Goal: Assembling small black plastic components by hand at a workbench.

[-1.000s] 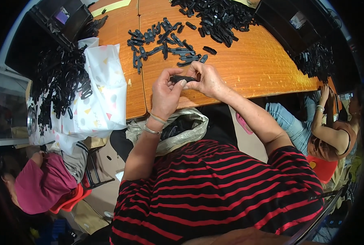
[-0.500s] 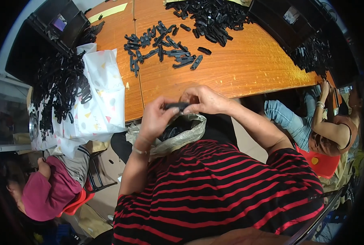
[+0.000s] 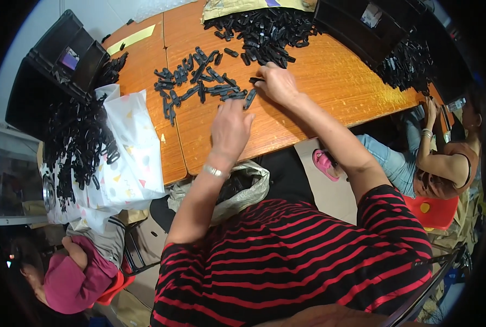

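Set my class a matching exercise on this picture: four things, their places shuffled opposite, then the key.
1. bare right hand
2. pale woven sack
3. white plastic sheet with coloured shapes
4. pink slipper

A. on the pale floor
B. beneath a heap of black parts
C. between the red-and-black striped shirt and the brown wooden table
D. at a small black plastic piece

Pairs: 1-D; 2-C; 3-B; 4-A

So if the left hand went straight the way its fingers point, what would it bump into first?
Probably the loose black pieces lying on the table right in front of the left hand. It may already be touching one; depth is hard to judge here.
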Demonstrator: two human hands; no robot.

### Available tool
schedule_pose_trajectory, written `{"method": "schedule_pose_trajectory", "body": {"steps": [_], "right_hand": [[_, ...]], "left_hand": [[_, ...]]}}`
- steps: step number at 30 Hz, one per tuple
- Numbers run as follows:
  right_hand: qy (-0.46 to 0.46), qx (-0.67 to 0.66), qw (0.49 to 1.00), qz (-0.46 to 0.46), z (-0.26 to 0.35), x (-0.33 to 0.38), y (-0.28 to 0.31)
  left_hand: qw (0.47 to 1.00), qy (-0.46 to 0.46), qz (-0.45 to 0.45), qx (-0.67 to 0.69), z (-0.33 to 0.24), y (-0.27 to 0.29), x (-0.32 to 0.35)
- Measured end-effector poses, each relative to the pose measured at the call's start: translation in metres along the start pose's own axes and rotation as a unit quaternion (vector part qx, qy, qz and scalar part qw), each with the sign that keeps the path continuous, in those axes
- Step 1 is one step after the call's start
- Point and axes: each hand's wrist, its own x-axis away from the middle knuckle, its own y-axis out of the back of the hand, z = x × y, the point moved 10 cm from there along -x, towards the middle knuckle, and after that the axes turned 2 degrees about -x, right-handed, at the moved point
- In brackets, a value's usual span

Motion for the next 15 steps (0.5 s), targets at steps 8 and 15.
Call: {"method": "schedule_pose_trajectory", "body": {"steps": [8, 15], "right_hand": [[0.064, 0.043, 0.994, 0.08, 0.005, 0.0, -0.016], [-0.004, -0.105, 0.992, 0.072, -0.007, 0.025, -0.006]], "left_hand": [[0.994, 0.05, 0.018, -0.097, 0.019, -0.045, -0.029], [0.998, 0.051, -0.01, -0.04, 0.021, -0.042, -0.031]]}}
